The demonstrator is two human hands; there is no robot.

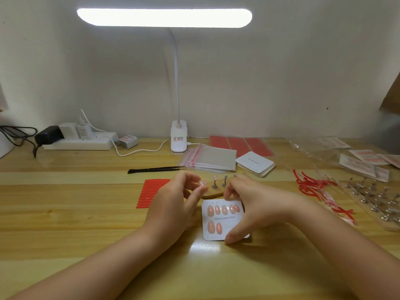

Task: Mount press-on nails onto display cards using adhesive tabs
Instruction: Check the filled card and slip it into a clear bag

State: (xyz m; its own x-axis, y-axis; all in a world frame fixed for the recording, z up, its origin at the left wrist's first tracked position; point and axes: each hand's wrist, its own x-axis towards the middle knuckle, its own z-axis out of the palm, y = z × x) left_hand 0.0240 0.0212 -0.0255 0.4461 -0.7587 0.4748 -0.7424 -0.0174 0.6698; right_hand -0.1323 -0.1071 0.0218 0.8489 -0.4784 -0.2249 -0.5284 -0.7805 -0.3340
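A white display card [224,229] printed "Handmade Nail" lies on the wooden desk, with several pink press-on nails stuck on it in two rows. My left hand [175,200] hovers just left of the card and pinches one pink nail [202,183] between thumb and fingertips. My right hand [257,204] holds the card, fingers at its top edge and thumb at its bottom right corner. Behind my hands a small wooden board [214,194] carries metal nail stands [224,182], one with a nail on top.
Red adhesive strips [149,194] lie left of my hands, black tweezers [155,169] behind them. Clear bags [213,158], a card stack [255,163] and red tab sheets [240,144] sit at the back. More stands [376,200] and red peelings [311,185] are at right. A clip lamp [178,137] and power strip [78,142] stand by the wall.
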